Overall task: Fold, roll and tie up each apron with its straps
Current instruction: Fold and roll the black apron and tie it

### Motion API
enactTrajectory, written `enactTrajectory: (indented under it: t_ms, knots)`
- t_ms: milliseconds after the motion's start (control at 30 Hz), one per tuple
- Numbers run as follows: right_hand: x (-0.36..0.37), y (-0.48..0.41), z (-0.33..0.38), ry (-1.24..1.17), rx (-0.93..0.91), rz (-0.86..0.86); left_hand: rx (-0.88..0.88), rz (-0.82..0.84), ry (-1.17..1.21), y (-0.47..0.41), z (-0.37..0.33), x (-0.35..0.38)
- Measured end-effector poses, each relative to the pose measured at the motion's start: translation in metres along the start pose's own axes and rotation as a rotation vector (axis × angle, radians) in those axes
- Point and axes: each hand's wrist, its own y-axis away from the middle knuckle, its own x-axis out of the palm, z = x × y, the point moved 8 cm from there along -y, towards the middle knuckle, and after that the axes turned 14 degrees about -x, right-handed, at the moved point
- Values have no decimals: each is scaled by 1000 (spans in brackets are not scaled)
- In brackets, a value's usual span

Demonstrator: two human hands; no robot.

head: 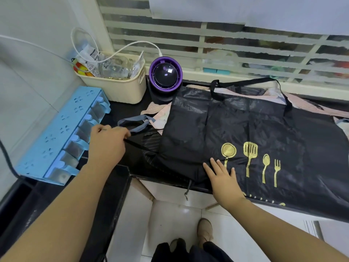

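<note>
A black apron with gold utensil prints lies spread flat on the dark counter, its neck loop at the far edge. My left hand grips a thin black waist strap pulled out to the left of the apron. My right hand rests flat with straight fingers on the apron's near left part, by the gold prints. Under the black apron lie other aprons: a striped dark one with a grey strap, and pink ones.
A blue spice rack stands at the left. A cream basket with bags and a white cable sits at the back left, a purple and black round device beside it. A barred window runs behind. The counter edge drops to white floor tiles and my shoes.
</note>
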Motion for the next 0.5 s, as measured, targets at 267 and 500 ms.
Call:
enactTrajectory:
  t_ms: [267, 500]
  knots:
    - [1, 2, 2, -5, -7, 39, -239, 609, -209, 16, 32, 51]
    - [3, 9, 0, -97, -141, -100, -121, 628, 225, 49, -55, 71]
